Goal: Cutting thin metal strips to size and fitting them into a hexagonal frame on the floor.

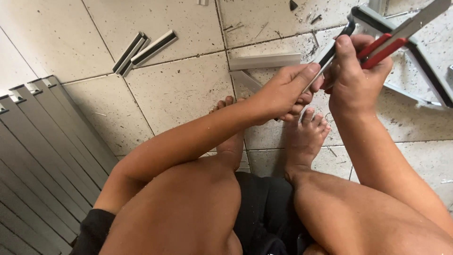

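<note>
Squatting over a tiled floor (pixel 179 89), the person holds both hands close together above their bare feet (pixel 302 132), near the far right of the view. The left hand (pixel 283 92) is clenched around a thin metal strip (pixel 315 74), thumb on top and fingers curled beneath, so that only a short pale length shows between the two hands. The strip's long axis runs diagonally, rising from the left hand towards the upper right, straight into the right hand. The right hand (pixel 356 75) grips a tool with red handles (pixel 382 47), fingers wrapped shut around them; the handles and a grey blade-like part point up and to the right, roughly in line with the strip. The tool's black nose (pixel 348 29) sits just above the right thumb, touching or just beside the strip's upper end; which one I cannot tell. The hands touch or nearly touch, and the right hand is the nearer to the strip's free end.

On the floor beyond the hands lie two short grey profile offcuts (pixel 264 61), one flat, one angled. Further left sit two dark channel pieces (pixel 144 49) side by side. A stack of long grey profiles (pixel 42 141) fills the left edge. A dark frame (pixel 424 61) crosses the top right corner behind the tool. Metal shavings speckle the tiles near the far edge.
</note>
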